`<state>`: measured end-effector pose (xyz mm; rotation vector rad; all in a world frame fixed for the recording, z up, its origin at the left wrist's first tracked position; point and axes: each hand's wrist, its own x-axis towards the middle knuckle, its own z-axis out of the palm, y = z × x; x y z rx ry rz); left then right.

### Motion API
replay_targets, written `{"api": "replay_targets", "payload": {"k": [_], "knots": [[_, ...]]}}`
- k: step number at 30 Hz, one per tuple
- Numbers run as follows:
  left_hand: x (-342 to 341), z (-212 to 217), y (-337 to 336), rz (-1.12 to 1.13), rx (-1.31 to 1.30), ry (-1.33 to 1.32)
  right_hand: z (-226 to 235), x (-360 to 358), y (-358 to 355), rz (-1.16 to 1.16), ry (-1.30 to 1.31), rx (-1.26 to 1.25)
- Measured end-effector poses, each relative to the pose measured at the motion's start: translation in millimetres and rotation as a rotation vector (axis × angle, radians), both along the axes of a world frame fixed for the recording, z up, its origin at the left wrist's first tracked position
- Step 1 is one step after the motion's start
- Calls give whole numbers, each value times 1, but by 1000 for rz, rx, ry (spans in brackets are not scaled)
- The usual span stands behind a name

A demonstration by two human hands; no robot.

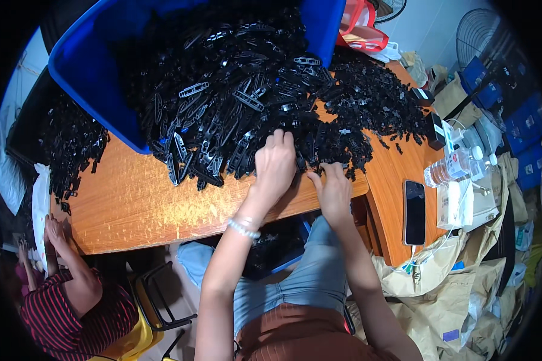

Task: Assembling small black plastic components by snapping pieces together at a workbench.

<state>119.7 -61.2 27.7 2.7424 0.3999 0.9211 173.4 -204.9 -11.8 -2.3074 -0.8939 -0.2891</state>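
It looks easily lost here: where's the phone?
In the head view, the phone lies at right on the wooden table, left of and nearer the person than a clear plastic bottle.

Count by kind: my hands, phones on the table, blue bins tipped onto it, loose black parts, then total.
Left hand, right hand: 2
Smartphone: 1
Tipped blue bin: 1
Black plastic parts: too many to count
Total without those: 4

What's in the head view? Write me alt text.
A person's bare left hand and right hand work at a heap of small black plastic parts spilled from a blue plastic bin onto a scuffed brown wooden table.
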Motion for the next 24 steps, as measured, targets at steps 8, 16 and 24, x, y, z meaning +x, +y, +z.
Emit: {"api": "replay_targets", "payload": {"k": [8,16,24], "knots": [[7,-6,3,63,48,76,-17,-8,-4,3,17,51],[-64,11,-26,51,-835,-296,-4,2,-22,240,1069,612],[-127,-21,-53,-130,-1438,-244,19,-42,-30,464,1219,790]]}}
